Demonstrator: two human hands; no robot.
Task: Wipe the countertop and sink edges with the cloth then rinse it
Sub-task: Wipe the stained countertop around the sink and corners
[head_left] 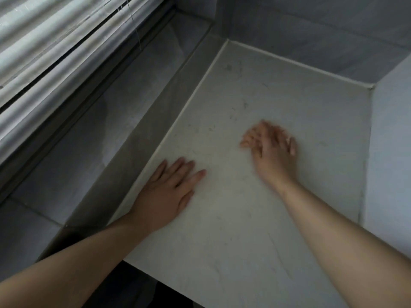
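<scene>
Pale marbled stone countertop (278,218) in a grey tiled corner, left hand (164,192) flat with fingers spread, right hand (271,150) blurred, grip unclear; no cloth or sink visible, so wiping progress unclear, rinsing probably pending.

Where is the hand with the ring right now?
In the head view, the right hand is on the white countertop, right of the left hand and nearer the back corner. It looks blurred.

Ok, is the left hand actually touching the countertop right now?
Touching. The head view shows the left hand lying palm down, fingers spread flat on the pale countertop near its left edge, with no gap or shadow beneath it. No cloth shows under it.
</scene>
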